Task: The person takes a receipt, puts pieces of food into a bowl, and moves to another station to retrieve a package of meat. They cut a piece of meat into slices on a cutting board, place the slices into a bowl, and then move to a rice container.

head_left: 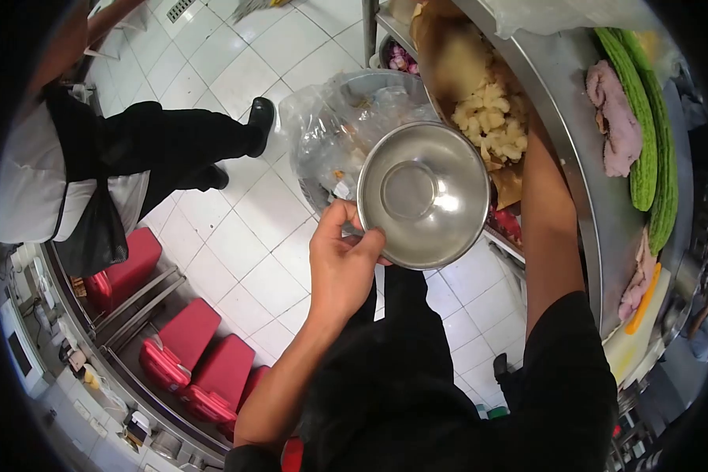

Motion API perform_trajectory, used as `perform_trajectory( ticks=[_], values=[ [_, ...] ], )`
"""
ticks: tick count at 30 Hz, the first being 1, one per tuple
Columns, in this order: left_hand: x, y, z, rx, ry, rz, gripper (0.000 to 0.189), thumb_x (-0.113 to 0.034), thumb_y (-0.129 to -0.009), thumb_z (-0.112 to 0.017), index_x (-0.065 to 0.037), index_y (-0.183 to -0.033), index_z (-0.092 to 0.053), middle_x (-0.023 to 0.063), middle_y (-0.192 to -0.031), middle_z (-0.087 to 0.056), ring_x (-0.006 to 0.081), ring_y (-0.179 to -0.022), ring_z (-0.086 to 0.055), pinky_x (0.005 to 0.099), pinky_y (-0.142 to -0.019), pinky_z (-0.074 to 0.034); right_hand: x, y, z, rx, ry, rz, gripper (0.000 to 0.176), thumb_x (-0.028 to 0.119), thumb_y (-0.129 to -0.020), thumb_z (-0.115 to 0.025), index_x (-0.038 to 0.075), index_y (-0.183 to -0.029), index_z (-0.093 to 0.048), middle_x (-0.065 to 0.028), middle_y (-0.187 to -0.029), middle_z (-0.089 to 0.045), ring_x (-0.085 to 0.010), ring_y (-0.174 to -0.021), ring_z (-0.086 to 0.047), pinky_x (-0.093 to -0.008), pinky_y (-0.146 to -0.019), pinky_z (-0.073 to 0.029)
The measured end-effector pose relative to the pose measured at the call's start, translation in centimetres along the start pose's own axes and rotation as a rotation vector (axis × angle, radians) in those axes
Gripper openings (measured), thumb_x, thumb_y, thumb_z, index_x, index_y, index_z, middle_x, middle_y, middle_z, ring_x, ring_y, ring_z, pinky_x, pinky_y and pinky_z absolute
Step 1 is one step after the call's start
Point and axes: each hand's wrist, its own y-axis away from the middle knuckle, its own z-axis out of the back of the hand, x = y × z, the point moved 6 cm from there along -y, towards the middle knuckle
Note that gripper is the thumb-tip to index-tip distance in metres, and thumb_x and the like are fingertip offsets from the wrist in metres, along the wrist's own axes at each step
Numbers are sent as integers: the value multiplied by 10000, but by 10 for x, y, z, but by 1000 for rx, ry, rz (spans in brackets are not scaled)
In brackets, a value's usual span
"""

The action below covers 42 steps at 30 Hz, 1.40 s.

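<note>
My left hand (346, 250) is closed on the rim of a round stainless steel bowl (464, 228), thumb inside and fingers outside. The bowl faces up and its bare metal inside shows. My right arm reaches under the edge of the steel counter (554, 86), and the hand is hidden there. Close to that arm, a heap of pale yellow chunks (488, 122), whose kind I cannot make out, lies in a brown-lined container (440, 59) on the shelf below.
A bin with a clear plastic liner (315, 134) stands beyond the bowl. Long green gourds (645, 134) and a pinkish cloth (612, 118) lie on the counter. Red-lidded boxes (185, 338) are at left. A person in black trousers (173, 145) stands on the tiled floor.
</note>
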Motion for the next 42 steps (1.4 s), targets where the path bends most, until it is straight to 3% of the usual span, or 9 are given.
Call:
perform_trajectory(
  ticks=[9,14,18,21,24,31,35,38,42],
  values=[
    [-2,-6,-7,-13,-24,1,137,63,-851,-532,-40,-879,-446,122,-877,-649,203,-726,-690,298,-599,-583,15,62,15,-35,-59,4,513,307,-852,-646,-14,-1246,-571,-181,-1335,-532,-261,-1246,-499,-351,-1050,-361],
    [0,-14,-2,-57,-72,-17,139,62,-843,-530,-38,-873,-439,116,-875,-634,187,-707,-675,297,-586,-574,4,116,46,134,-251,-300,447,270,-867,-632,-26,-1201,-612,-181,-1296,-569,-251,-1212,-534,-345,-1029,-380],
    [11,-23,-10,-42,-46,-35,134,53,-845,-529,-40,-870,-436,111,-861,-635,179,-702,-670,293,-584,-571,19,152,68,255,-763,-607,399,242,-879,-621,-35,-1166,-644,-180,-1265,-599,-244,-1185,-562,-340,-1013,-395],
    [15,-27,-14,-43,-47,-20,134,51,-847,-529,-43,-865,-436,106,-844,-634,166,-693,-662,288,-571,-564,63,171,94,372,-1142,-416,347,45,-818,-687,-27,-1142,-587,-131,-1145,-625,-191,-1026,-626,-302,-913,-466],
    [15,-28,-13,-44,-85,-23,137,52,-850,-533,-47,-861,-439,103,-826,-635,153,-677,-653,283,-558,-558,99,194,117,315,-1267,-481,539,-25,-766,-736,-45,-1227,-456,-115,-1034,-623,-149,-933,-630,-254,-796,-512],
    [18,-27,-8,-31,-49,-39,151,44,-867,-556,-52,-859,-440,103,-833,-636,145,-680,-649,273,-556,-558,144,226,123,492,-1364,-372,676,-20,-766,-752,-61,-1309,-351,-134,-1112,-600,-161,-982,-627,-294,-856,-526],
    [18,-24,-5,6,74,23,150,83,-839,-537,-34,-846,-443,91,-897,-610,147,-689,-650,265,-555,-551,156,238,116,594,-1147,-286,631,60,-782,-778,-40,-1308,-446,-129,-1111,-622,-156,-954,-650,-291,-776,-542],
    [23,-23,1,27,62,16,155,48,-876,-563,-53,-854,-447,96,-882,-636,159,-722,-664,279,-577,-583,152,231,129,522,-624,-220,493,108,-801,-765,7,-1241,-567,-117,-1074,-646,-151,-911,-664,-296,-747,-534],
    [33,-22,14,14,48,51,147,47,-871,-564,-52,-853,-458,93,-885,-625,164,-720,-666,279,-577,-583,123,183,130,148,-468,-72,378,144,-836,-692,30,-1191,-637,-144,-998,-672,-225,-888,-679,-333,-792,-521]
  ],
)
